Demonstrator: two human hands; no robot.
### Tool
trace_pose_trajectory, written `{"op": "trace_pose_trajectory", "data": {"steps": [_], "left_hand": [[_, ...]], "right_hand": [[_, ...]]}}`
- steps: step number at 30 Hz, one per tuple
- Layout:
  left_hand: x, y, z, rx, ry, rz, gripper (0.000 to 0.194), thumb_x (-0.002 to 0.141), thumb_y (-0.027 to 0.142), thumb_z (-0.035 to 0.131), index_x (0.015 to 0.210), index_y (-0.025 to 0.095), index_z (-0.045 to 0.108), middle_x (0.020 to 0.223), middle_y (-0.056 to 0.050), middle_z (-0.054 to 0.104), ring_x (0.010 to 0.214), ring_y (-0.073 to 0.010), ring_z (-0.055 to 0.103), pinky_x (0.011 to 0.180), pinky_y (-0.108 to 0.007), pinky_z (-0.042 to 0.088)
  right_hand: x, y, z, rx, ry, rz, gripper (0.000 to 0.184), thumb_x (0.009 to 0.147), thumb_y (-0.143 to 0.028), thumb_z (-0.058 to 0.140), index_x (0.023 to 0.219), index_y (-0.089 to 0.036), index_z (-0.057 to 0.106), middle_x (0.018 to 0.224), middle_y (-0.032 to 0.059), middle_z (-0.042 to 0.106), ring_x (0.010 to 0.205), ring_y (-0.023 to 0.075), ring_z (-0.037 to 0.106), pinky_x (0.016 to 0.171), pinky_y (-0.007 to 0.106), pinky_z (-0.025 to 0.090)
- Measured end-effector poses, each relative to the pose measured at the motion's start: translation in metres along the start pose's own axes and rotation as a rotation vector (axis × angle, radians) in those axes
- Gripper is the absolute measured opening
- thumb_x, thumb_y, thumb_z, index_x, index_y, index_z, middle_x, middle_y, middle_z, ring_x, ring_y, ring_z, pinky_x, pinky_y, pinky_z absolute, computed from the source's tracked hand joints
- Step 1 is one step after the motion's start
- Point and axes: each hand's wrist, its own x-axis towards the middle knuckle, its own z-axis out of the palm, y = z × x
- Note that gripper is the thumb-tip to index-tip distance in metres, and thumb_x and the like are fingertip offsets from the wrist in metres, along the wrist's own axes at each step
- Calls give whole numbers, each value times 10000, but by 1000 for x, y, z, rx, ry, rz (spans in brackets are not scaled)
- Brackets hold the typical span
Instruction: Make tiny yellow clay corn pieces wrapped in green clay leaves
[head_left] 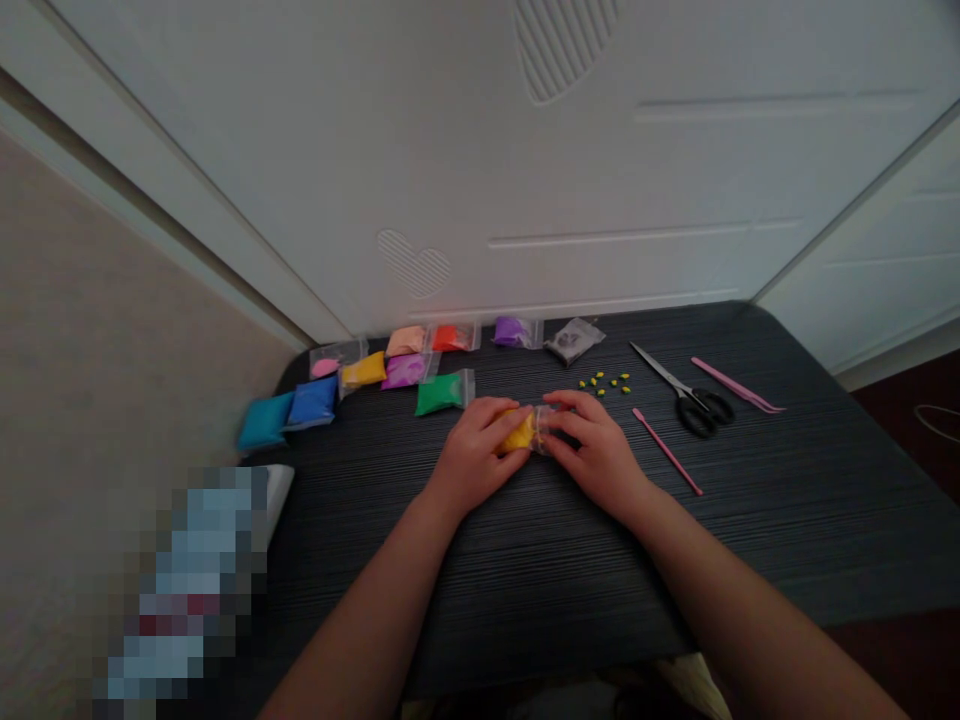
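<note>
A small clear zip bag of yellow modelling clay (517, 430) lies on the dark table between my hands. My left hand (480, 445) is closed around its filled left end, fingers over the top and thumb below. My right hand (589, 440) pinches the clear zip end on the right. Just beyond the right hand several tiny green-and-yellow pieces (600, 384) are scattered. To the right of that hand lies a thin pink modelling stick (667, 452). Nearest the left hand is a bag of green clay (441, 393).
Black-handled scissors (694, 400) and pink tweezers (735, 385) lie at the right. Along the back left are several clay bags, including purple (511, 331), red (448, 338) and blue (312, 401). A grey bag (574, 341) is near the white panel (465, 170). A blurred-out packet (195, 570) is at left.
</note>
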Motion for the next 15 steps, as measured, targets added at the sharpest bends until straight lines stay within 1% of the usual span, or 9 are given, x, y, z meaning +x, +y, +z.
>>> {"op": "trace_pose_trajectory", "data": {"steps": [4,6,8,9,11,13,15], "left_hand": [[0,0,0,1,5,-1,385,731,208,565,1115,219,531,1052,-77,538,986,-198,488,875,-371,419],[0,1,0,-4,12,-2,388,725,202,571,1111,210,531,1051,-74,538,985,-191,490,876,-357,419],[0,1,-1,-3,31,-11,390,718,196,577,1105,205,531,1043,-66,541,977,-183,497,869,-346,424],[1,0,-1,2,46,-20,387,717,197,579,1101,205,531,1036,-62,543,969,-181,502,863,-344,429],[2,0,-2,19,76,-45,378,718,206,579,1093,207,534,1025,-57,548,956,-180,512,854,-346,435],[2,-1,-2,32,99,-68,367,722,220,579,1087,204,537,1021,-56,549,949,-179,518,853,-345,438],[2,-1,-1,39,99,-80,362,725,230,581,1083,196,541,1019,-58,550,950,-176,518,860,-340,435]], "right_hand": [[0,-1,4,-37,-3,-23,115,793,-186,498,847,-216,595,1017,65,553,979,185,494,880,355,406],[0,-4,4,-11,-8,-13,116,804,-171,469,850,-204,570,1007,71,546,977,186,489,882,363,402],[1,-6,2,55,14,19,101,809,-166,455,845,-200,543,1012,73,531,984,185,485,873,366,404],[2,-6,0,103,49,47,87,814,-173,450,841,-200,529,1014,72,524,984,182,485,858,360,411],[3,-6,-3,212,160,132,62,829,-206,444,847,-204,503,1009,62,519,965,172,494,814,339,425],[5,-4,-6,325,270,242,74,845,-254,432,871,-212,487,991,45,525,893,150,516,756,312,437],[6,-2,-8,421,314,331,105,848,-295,432,886,-216,490,929,22,542,798,126,527,714,289,438]]}}
